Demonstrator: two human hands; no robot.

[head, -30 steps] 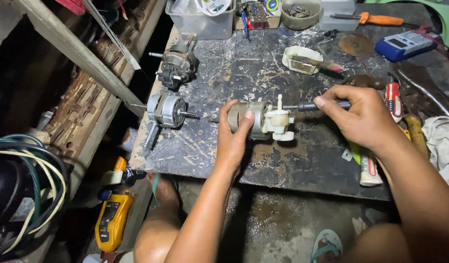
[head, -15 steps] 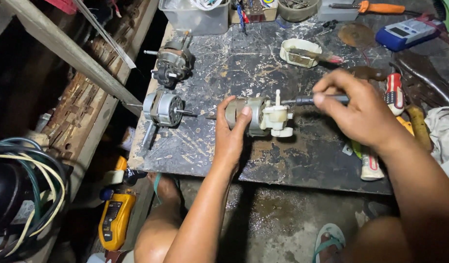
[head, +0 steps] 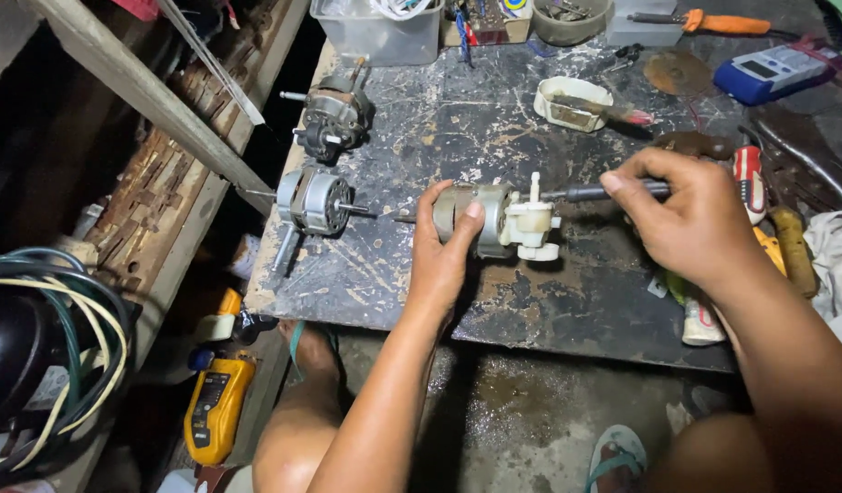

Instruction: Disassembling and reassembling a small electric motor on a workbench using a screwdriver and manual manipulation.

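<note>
The left hand point(head: 444, 251) has its fingers wrapped around a small motor point(head: 494, 219) lying on the stained bench point(head: 457, 128); the right hand point(head: 690, 219) grips a screwdriver point(head: 590, 193), tip at the motor's white end

A single hard light is coming from near the head and falling straight down onto the scarred black tabletop point(head: 494, 128), leaving its middle bright and its paint scratches shining pale. The left hand point(head: 444, 246) and right hand point(head: 690, 219) are catching that light fully and glowing warm, while casting short dark shadows just below themselves. Brightness is falling off fast towards the edges: the coiled green and yellow wires point(head: 69, 338) at far left are sinking into gloom, and the floor under the tabletop is lying almost black. The white plastic gearbox point(head: 531, 224) is glaring slightly. Focus is holding sharp at centre; corners are looking softer and a little stretched.
</note>
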